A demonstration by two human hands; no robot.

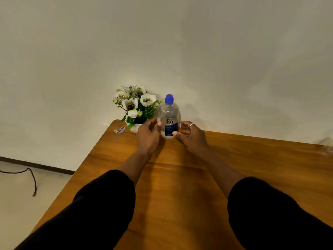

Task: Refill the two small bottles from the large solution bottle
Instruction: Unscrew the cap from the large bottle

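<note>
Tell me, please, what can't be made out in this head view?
- Small bottles: none in view.
- Blurred object at the table's right edge: cut off, unidentifiable.
- Large solution bottle fill level: unclear through clear plastic.
- Left hand, right hand: contact uncertain.

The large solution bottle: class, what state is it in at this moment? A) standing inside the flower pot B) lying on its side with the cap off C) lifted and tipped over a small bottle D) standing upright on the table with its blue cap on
D: the large solution bottle stands upright on the table with its blue cap on.
</note>
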